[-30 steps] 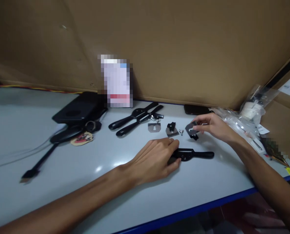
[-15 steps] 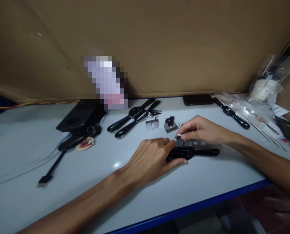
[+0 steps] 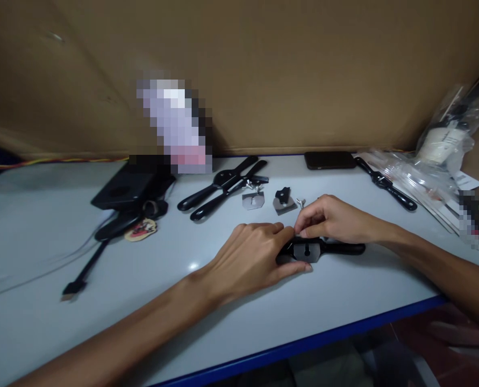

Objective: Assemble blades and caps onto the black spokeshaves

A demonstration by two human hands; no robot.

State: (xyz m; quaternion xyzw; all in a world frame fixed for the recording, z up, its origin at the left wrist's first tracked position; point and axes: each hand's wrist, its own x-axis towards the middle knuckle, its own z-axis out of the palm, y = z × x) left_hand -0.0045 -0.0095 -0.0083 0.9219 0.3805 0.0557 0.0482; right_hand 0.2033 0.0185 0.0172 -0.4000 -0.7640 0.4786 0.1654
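A black spokeshave (image 3: 344,248) lies on the table near the front edge, and my left hand (image 3: 259,250) is closed around its left part, hiding that handle. On the middle of its body rests a flat grey spokeshave blade (image 3: 312,253) with a keyhole slot. My right hand (image 3: 322,217) pinches at the blade's far edge; the fingertips partly hide the contact. Just beyond the hands are a thumbscrew (image 3: 300,203) and another blade (image 3: 284,206) with a black cap (image 3: 283,194) on it. A loose blade (image 3: 253,201) lies farther left beside small thumbscrews (image 3: 258,188).
Two more spokeshaves (image 3: 211,207) lie back left; another spokeshave (image 3: 396,193) is at right beside plastic bags (image 3: 408,174). A phone (image 3: 330,159) lies by the cardboard wall (image 3: 283,75). A black device (image 3: 122,188) with a cable (image 3: 88,269) stands left. The blue table edge (image 3: 344,333) runs in front.
The blade in my right hand has come down flat onto the spokeshave body. My left hand stays on the spokeshave. The view has shifted slightly.
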